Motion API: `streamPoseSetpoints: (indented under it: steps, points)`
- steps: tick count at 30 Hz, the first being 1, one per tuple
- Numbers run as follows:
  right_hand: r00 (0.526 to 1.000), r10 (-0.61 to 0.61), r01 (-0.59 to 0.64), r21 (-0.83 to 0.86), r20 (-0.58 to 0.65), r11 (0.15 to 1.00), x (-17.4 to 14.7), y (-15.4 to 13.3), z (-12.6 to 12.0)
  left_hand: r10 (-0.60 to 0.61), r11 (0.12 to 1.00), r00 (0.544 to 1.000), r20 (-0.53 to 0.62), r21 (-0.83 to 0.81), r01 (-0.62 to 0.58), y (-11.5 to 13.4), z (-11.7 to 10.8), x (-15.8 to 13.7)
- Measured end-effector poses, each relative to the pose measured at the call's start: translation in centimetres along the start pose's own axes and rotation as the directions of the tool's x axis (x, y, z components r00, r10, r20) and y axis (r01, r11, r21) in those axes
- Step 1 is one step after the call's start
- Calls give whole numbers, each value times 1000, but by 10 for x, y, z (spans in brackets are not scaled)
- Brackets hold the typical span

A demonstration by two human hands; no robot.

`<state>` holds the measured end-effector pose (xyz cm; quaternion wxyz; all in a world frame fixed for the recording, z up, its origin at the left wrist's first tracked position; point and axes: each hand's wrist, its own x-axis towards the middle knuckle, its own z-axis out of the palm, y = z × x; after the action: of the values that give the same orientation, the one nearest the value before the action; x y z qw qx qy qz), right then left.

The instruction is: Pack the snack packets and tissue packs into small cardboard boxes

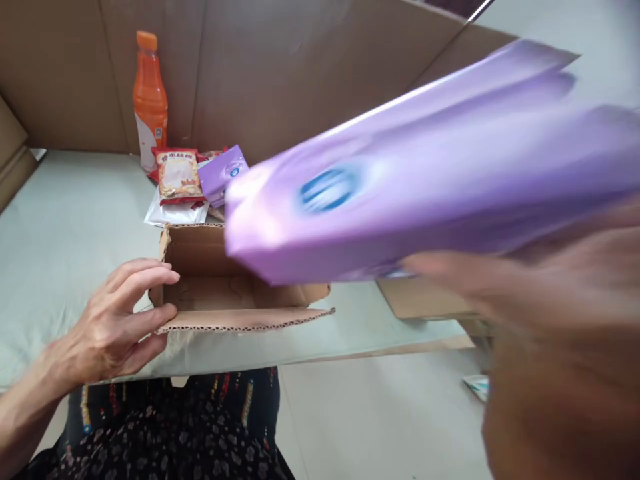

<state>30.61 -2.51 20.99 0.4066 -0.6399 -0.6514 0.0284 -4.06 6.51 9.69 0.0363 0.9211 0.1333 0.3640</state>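
Note:
My right hand [545,293] is closed on a large purple tissue pack [410,187], held in the air over the right end of an open cardboard box [250,319]. Motion smears both the pack and this hand; the pack's far right end looks like crinkled film. A blue oval logo marks its side. My left hand [113,320] grips the box's left wall, fingers at the rim and thumb near the front corner. Inside, the visible part of the box shows bare brown board, while its right rear is hidden behind the pack.
Behind the box stand an orange drink bottle [150,100], a red snack packet [177,175], a small purple pack [223,175] and a white packet [175,213]. Tall cardboard panels [300,73] close off the back. A flat cardboard piece [425,298] lies at the table's right edge.

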Motion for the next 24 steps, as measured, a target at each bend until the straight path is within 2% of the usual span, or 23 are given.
streamPoseSetpoints:
  steps: [1, 2, 4, 6, 9, 11, 14, 17, 19, 20, 21, 22, 24]
  points:
    - [990, -72, 76, -34, 124, 997, 1, -10, 9, 6, 1000, 1000, -7, 16, -6, 1, 1, 0]
    - [959, -160, 173, -40, 233, 984, 4, -18, 21, 7, 1000, 1000, -17, 29, -7, 2, 2, 0]
    - [865, -282, 326, -37, 414, 945, 11, -28, 50, -2, 999, 999, -33, 44, 4, 4, 2, -1]
    - [775, -260, 351, -49, 576, 935, 17, -33, 82, -4, 999, 1000, -14, 53, 5, 6, -1, -2]
    - [650, -161, 322, -77, 743, 944, 22, -36, 122, 19, 996, 995, 99, 82, -27, 6, -10, 2]
    - [587, -122, 313, -86, 800, 946, 23, -34, 139, 34, 996, 978, 207, 79, -52, 4, -16, 10]
    - [546, -121, 292, -53, 829, 955, 22, -28, 152, 51, 996, 927, 371, 45, -72, 0, -20, 28]
    - [526, -166, 248, 36, 834, 968, 23, -25, 150, 96, 991, 872, 481, 32, -126, -2, -17, 43]
    - [502, -185, 238, 70, 845, 969, 27, -27, 138, 114, 990, 848, 517, 10, -139, -2, -14, 49]
    - [509, -191, 237, 76, 840, 968, 31, -28, 129, 115, 991, 844, 524, -8, -130, -3, -13, 49]
    - [546, -195, 231, 77, 815, 970, 36, -29, 120, 112, 993, 845, 524, -26, -116, -4, -12, 49]
    - [613, -196, 217, 75, 765, 973, 44, -27, 110, 111, 994, 846, 522, -44, -103, -5, -12, 48]
    - [798, -167, 164, 58, 580, 985, 66, -15, 95, 111, 994, 853, 511, -69, -88, -8, -11, 44]
